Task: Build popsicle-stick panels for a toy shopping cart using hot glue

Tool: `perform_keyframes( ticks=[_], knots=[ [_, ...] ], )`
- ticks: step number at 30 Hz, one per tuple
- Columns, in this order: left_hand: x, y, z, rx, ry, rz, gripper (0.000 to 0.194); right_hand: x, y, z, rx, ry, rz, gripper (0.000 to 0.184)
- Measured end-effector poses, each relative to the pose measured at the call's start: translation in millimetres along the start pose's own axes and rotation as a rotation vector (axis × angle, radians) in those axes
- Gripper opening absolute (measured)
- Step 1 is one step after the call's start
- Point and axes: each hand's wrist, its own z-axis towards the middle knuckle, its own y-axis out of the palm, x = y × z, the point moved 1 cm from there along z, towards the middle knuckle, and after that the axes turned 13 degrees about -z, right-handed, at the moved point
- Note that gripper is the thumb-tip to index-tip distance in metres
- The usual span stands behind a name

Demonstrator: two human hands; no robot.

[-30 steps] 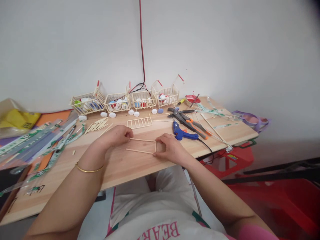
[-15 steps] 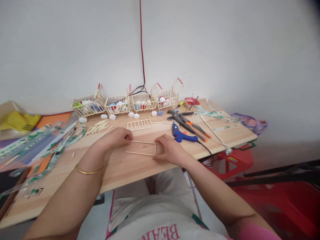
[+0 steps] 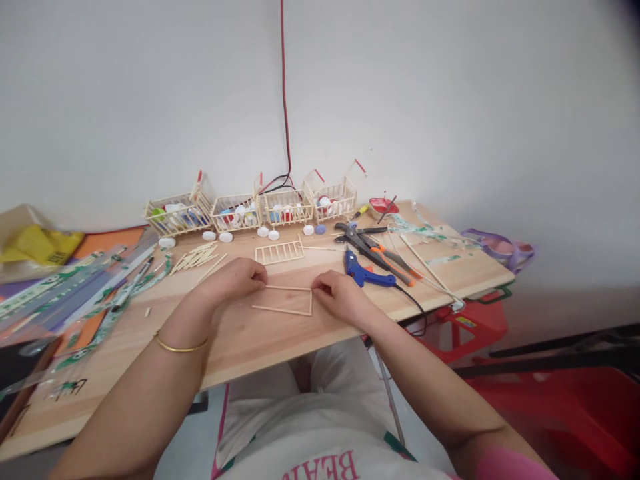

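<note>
At mid-frame, the left hand [image 3: 239, 277] pinched the upper stick [image 3: 287, 288] by its left end, the right hand [image 3: 339, 298] its right; rightward lay a glue gun [image 3: 369, 275].

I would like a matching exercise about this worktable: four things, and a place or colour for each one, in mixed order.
1. Glue gun
2. Bangle
3. Miniature carts
4. Three-sided stick frame

A. in a row near the wall
B. between the left hand and the right hand
C. mostly blue
D. around the left forearm

Pairs: 1-C, 2-D, 3-A, 4-B
</note>
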Motion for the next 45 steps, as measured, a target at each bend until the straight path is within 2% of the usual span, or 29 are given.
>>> perform_keyframes(
  ticks=[7,14,16,19,21,32,45],
  knots=[
    [-1.1,1.6,0.1,0.039,0.041,0.02,0.019,-2.8,-0.1,-0.1,-0.009,0.032,-0.02,0.016],
    [1.9,1.3,-1.0,0.033,0.022,0.035,0.019,2.1,1.3,-3.7,0.022,0.03,0.044,0.018],
    [3.9,0.9,-1.5,0.034,0.015,0.035,0.019,1.3,0.0,-6.2,0.011,0.033,0.046,0.028],
    [6.3,0.5,-2.1,0.043,0.003,0.036,0.018,-3.9,-3.9,-9.2,-0.06,0.003,0.004,0.054],
    [6.9,0.4,-2.3,0.047,-0.004,0.035,0.018,-7.9,-6.8,-9.9,-0.102,-0.005,-0.031,0.059],
    [8.5,-0.4,-3.0,0.035,-0.027,0.002,0.017,-14.2,-11.0,-7.3,-0.155,-0.008,-0.056,0.051],
    [5.3,2.0,-2.4,0.049,0.006,0.014,0.017,-9.7,-4.3,-12.3,-0.095,-0.009,-0.042,0.05]
  ],
)
